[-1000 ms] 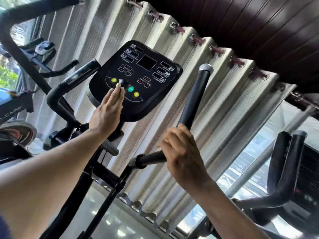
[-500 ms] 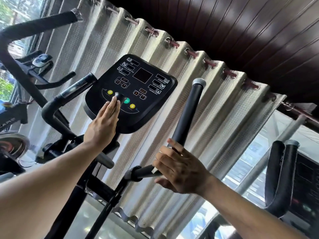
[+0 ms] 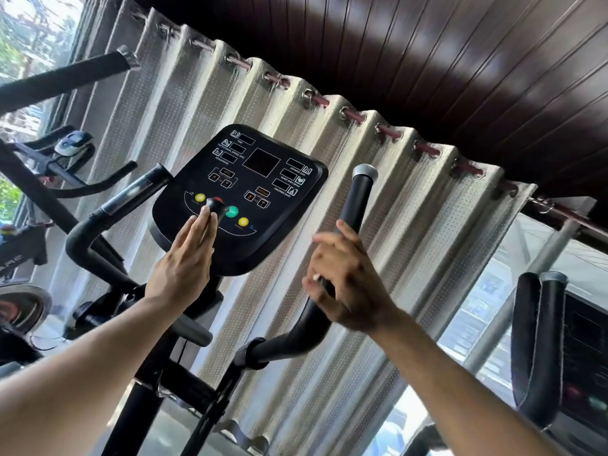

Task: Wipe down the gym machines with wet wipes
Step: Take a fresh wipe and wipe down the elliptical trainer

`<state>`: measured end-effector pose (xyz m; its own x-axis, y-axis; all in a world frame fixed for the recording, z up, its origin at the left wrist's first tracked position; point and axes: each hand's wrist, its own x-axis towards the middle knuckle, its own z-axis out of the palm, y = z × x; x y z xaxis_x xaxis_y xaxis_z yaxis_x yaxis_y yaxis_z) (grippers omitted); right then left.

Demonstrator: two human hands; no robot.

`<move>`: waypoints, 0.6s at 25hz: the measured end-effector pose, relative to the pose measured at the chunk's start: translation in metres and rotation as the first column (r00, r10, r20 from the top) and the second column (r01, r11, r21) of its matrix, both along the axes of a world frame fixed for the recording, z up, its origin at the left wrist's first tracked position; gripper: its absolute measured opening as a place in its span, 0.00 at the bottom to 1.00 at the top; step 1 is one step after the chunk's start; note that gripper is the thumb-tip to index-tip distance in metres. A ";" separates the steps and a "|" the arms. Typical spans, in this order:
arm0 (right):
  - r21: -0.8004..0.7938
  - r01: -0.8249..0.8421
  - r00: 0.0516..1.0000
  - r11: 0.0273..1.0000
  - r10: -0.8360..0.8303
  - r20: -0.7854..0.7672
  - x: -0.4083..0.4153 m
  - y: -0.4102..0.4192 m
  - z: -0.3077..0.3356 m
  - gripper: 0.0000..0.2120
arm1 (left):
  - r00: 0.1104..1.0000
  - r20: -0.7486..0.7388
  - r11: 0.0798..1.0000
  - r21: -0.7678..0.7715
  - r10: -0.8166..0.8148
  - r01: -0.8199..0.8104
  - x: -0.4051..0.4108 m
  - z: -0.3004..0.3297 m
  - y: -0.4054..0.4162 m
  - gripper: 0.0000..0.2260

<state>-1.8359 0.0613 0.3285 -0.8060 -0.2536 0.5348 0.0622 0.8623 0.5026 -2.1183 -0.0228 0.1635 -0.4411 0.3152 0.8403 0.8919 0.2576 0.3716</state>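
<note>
Shifted since the earlier frame: right hand [image 3: 348,284], moved from the lower bend of the right handlebar [image 3: 353,209] to its upright stretch, fingers blurred and loosely curled about the bar, grip not firmly closed; whether a wipe lies beneath, cannot tell. Left hand [image 3: 186,258], centre-left of frame, much as before: forearm rising from lower left, fingers straight and pressed together, fingertips [image 3: 204,213] touching the black knob [image 3: 215,204] on the console [image 3: 240,199]. Console at frame centre, tilted, black. Counted on its face: two yellow buttons [image 3: 200,197], one green button [image 3: 232,211], one dark central display [image 3: 261,162]. Two handlebars on this machine, left handlebar [image 3: 131,195] at centre-left. Further machines: one exercise bike [image 3: 70,143] at upper left, one pair of padded grips [image 3: 539,340] at lower right. Pale curtain [image 3: 411,225] behind, on rings.
</note>
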 end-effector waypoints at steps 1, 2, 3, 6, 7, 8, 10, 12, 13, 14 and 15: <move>-0.005 -0.003 0.999 1.000 0.003 -0.040 0.005 -0.004 -0.015 0.23 | 1.000 -0.011 1.000 -0.024 0.004 -0.005 -0.001 -0.002 0.000 0.35; 0.010 -0.015 0.998 1.000 0.016 -0.063 0.011 -0.007 -0.029 0.20 | 0.999 -0.028 0.998 -0.053 0.020 -0.022 -0.001 -0.002 -0.001 0.36; 0.021 -0.022 0.997 1.000 0.023 -0.069 0.017 -0.010 -0.039 0.19 | 0.998 -0.044 0.995 -0.089 0.033 -0.037 -0.003 -0.001 0.000 0.37; 0.055 -0.032 0.999 0.998 0.032 0.014 0.027 -0.003 -0.036 0.24 | 0.999 0.023 0.989 -0.144 -0.034 0.037 -0.009 0.014 -0.002 0.40; 0.094 -0.028 0.999 0.995 0.024 0.046 0.027 0.002 -0.027 0.24 | 0.997 0.024 0.984 -0.162 -0.067 0.070 -0.012 0.025 -0.003 0.41; 0.135 -0.026 0.998 0.990 0.017 0.066 0.024 0.006 -0.018 0.23 | 0.995 -0.004 0.978 -0.187 -0.095 0.093 -0.017 0.037 -0.003 0.42; 0.132 -0.011 0.997 0.991 0.002 0.072 0.016 0.018 0.003 0.19 | 0.989 -0.085 0.965 -0.242 -0.125 0.101 -0.026 0.055 0.001 0.43; 0.091 0.035 0.998 0.995 -0.040 0.051 0.005 0.033 0.029 0.18 | 0.989 -0.124 0.971 -0.237 -0.076 0.045 -0.030 0.059 0.013 0.45; 0.084 0.058 0.997 0.995 -0.062 0.042 -0.001 0.042 0.042 0.19 | 0.990 -0.134 0.971 -0.237 -0.051 0.018 -0.033 0.058 0.018 0.46; 0.084 0.078 0.996 0.993 -0.081 0.031 -0.008 0.051 0.053 0.20 | 0.989 -0.145 0.971 -0.238 -0.040 0.004 -0.035 0.056 0.022 0.47; 0.079 0.103 0.994 0.992 -0.104 0.012 -0.014 0.061 0.064 0.21 | 0.986 -0.166 0.975 -0.222 -0.032 -0.005 -0.036 0.052 0.024 0.47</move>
